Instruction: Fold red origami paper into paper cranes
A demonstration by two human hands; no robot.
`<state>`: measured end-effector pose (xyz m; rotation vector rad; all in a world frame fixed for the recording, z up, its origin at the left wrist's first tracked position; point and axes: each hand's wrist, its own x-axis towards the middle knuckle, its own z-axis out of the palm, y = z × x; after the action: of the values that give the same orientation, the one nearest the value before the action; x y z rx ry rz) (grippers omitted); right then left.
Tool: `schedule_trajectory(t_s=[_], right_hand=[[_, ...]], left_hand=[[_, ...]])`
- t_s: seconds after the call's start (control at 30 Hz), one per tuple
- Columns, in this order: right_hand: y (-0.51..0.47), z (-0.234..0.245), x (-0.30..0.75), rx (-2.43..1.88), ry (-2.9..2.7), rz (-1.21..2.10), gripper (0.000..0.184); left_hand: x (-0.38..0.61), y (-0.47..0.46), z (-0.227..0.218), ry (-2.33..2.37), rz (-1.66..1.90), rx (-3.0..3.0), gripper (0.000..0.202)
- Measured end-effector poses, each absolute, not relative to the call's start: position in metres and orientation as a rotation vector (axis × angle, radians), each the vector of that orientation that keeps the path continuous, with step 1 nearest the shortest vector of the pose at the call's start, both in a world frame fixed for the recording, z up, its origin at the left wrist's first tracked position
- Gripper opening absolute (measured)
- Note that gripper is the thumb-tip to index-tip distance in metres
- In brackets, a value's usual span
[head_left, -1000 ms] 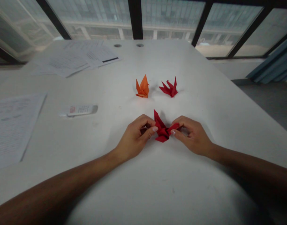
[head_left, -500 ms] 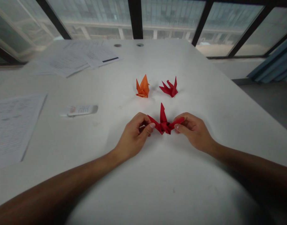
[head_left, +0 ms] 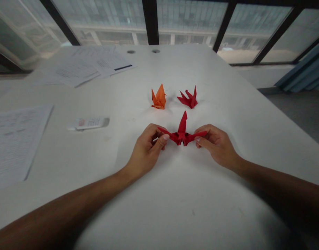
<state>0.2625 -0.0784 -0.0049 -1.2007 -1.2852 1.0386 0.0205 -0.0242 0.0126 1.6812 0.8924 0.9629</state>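
Note:
A red origami crane (head_left: 182, 134) is stretched between my hands, one pointed end sticking up and its wings spread to both sides. My left hand (head_left: 151, 146) pinches the left wing between thumb and fingers. On the other side, my right hand (head_left: 215, 143) pinches the right wing the same way. Just beyond stand an orange origami crane (head_left: 158, 98) and, to its right, a second red origami crane (head_left: 188, 98). Neither hand touches those two.
A white table (head_left: 159, 208) lies under everything. At left are a white packet or tube with print (head_left: 91, 123) and a printed sheet (head_left: 16, 142). More papers (head_left: 86, 66) overlap at the back left. Two round holes pierce the far edge, before the windows.
The held red crane's wings have been pulled wider and flatter, and its body has opened out. Its upright point has tipped to the right. My left hand has shifted slightly left.

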Motion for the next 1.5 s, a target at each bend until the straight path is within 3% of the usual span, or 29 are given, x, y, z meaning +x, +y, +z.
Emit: schedule_trajectory(t_s=[0.1, 0.33, 0.63, 0.87, 1.23, 1.37, 1.5], right_hand=[[-0.082, -0.005, 0.262, -1.191, -1.466, 0.895, 0.006], [-0.090, 0.004, 0.257, -1.089, -1.883, 0.477, 0.018], [-0.088, 0.000, 0.258, -1.265, -1.726, 0.759, 0.016], [-0.090, 0.002, 0.257, -1.276, -1.701, 0.759, 0.017], [-0.090, 0.003, 0.258, -1.247, -1.767, 0.671, 0.018], [-0.090, 0.003, 0.257, -1.218, -1.788, 0.638, 0.017], [-0.090, 0.003, 0.256, -1.234, -1.845, 0.573, 0.016]], left_hand=[[0.020, -0.023, 0.011, 0.901, 0.970, 1.688, 0.019], [0.018, -0.021, 0.006, 0.898, 0.994, 1.625, 0.022], [0.019, -0.019, 0.005, 0.865, 1.029, 1.579, 0.019], [0.023, -0.018, 0.009, 0.935, 1.034, 1.426, 0.041], [0.021, -0.016, 0.010, 0.976, 1.005, 1.240, 0.043], [0.021, -0.016, 0.015, 1.012, 0.930, 1.268, 0.039], [0.023, -0.017, 0.020, 0.943, 0.872, 1.366, 0.022]])
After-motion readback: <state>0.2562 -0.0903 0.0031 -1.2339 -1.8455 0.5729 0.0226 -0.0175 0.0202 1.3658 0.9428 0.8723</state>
